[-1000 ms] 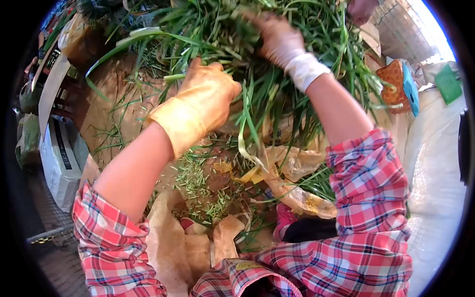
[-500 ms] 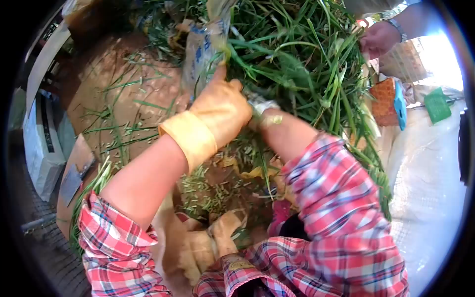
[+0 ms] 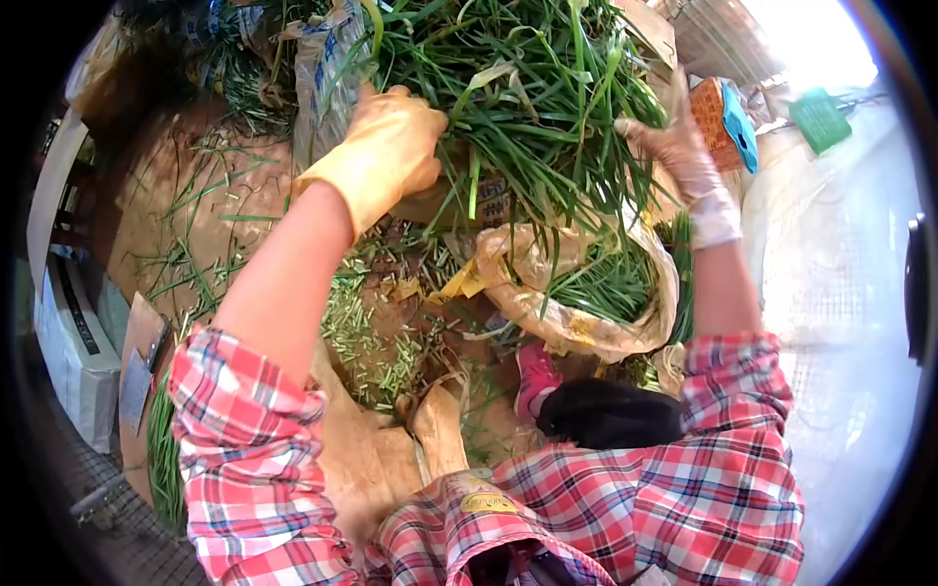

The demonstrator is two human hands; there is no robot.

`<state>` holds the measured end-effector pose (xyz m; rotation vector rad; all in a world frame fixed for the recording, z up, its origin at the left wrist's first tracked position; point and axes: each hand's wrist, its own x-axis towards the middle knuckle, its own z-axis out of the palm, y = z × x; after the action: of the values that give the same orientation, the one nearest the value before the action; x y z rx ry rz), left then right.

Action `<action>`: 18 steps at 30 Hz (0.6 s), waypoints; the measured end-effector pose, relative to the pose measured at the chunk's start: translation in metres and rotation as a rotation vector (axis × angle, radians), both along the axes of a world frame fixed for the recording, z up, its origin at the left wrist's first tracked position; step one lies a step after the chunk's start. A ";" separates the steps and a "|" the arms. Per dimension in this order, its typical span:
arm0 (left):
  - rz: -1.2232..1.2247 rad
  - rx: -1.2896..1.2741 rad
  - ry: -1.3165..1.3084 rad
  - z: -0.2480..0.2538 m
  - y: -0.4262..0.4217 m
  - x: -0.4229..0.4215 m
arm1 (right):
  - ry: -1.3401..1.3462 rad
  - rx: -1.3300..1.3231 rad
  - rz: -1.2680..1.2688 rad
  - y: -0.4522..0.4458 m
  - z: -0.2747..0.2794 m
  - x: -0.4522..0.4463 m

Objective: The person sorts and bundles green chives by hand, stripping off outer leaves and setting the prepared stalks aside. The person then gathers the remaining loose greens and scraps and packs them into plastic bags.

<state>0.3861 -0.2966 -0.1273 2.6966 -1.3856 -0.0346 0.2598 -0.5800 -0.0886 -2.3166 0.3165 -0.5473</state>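
A big heap of long green stalks [image 3: 528,88] fills the top middle. At its left edge my left hand [image 3: 396,137], in a yellow rubber glove, has its fingers curled beside a clear printed plastic bag [image 3: 327,73]; what they grip, if anything, is hidden. My right hand [image 3: 674,146], in a thin translucent glove, is at the heap's right side with thumb and fingers apart, the thumb close to the leaves. Below the heap, an open yellowish plastic bag [image 3: 586,337] holds more green leaves [image 3: 611,283].
Cut stalk pieces [image 3: 376,342] litter the floor in front of me. At the left are a white box [image 3: 83,361] and an upright board [image 3: 142,391]. A brown box [image 3: 713,122], a green scoop-like piece [image 3: 821,119] and white sheeting [image 3: 821,322] are on the right.
My right hand has moved from beside my left hand out to the heap's right side. Another person's hand at the upper right is gone from view. The open yellowish bag is uncovered again.
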 end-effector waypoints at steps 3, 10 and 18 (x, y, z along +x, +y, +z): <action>0.047 -0.058 0.019 0.001 -0.008 0.001 | 0.150 0.474 0.061 0.031 -0.056 -0.006; 0.070 -0.304 0.045 0.003 0.004 0.000 | 0.560 -0.621 0.207 0.095 -0.006 0.114; 0.081 -0.090 -0.030 0.037 0.046 -0.043 | 0.521 -1.012 0.228 0.045 -0.077 0.144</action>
<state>0.3431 -0.2503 -0.0906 2.6856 -1.2528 0.0732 0.4036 -0.5349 -0.1656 -3.4110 -0.0238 0.0818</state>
